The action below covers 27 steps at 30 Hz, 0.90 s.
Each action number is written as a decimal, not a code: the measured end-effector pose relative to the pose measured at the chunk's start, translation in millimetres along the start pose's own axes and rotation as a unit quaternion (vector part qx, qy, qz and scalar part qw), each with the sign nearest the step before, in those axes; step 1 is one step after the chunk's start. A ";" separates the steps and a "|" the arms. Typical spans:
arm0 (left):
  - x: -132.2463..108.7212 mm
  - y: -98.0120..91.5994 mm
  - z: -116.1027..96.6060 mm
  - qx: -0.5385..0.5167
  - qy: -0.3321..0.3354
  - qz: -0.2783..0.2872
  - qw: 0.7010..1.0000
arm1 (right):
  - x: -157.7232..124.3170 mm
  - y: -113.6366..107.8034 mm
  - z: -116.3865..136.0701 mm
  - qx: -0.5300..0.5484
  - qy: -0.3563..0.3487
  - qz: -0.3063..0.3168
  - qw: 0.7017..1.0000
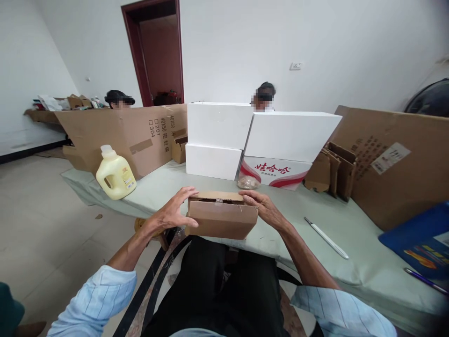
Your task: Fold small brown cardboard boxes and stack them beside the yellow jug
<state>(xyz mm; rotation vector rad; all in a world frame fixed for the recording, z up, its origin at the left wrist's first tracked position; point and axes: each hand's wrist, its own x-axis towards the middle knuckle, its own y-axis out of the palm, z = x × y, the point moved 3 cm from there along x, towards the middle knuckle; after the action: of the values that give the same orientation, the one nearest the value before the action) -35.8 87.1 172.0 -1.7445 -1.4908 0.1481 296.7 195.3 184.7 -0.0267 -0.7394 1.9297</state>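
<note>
Left hand (178, 209) and right hand (265, 208) are gripping one box (220, 221) at one green table (286, 213), one doorway (160, 61) standing far left.

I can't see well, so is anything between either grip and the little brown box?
No, nothing that shows. The left grip touches the brown box at its left end, and the right grip touches its top right corner.

The held carton (221, 221) mostly hides its inside; the blue container (419, 241) is cropped.
</note>
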 end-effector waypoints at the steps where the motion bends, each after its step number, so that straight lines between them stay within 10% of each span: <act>1: -0.4 1.8 -1.3 0.034 0.003 -0.006 0.999 | -0.8 -1.9 0.7 0.001 0.002 0.002 1.000; 7: 1.5 10.9 -4.9 0.100 0.026 -0.021 0.994 | -13.9 -13.7 33.1 -0.071 -0.078 -0.049 0.993; 15: -0.9 13.1 -7.0 0.125 0.012 -0.024 0.992 | -14.8 34.2 76.0 -0.263 -0.187 0.032 0.946; 27: -1.5 13.1 -7.9 0.123 0.000 -0.023 0.992 | -7.4 54.7 74.5 -0.157 -0.200 0.005 0.967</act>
<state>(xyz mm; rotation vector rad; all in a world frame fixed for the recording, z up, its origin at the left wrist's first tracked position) -21.6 82.3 168.3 -1.5125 -1.4462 0.2962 231.0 137.6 215.3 0.1687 -1.3131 1.8285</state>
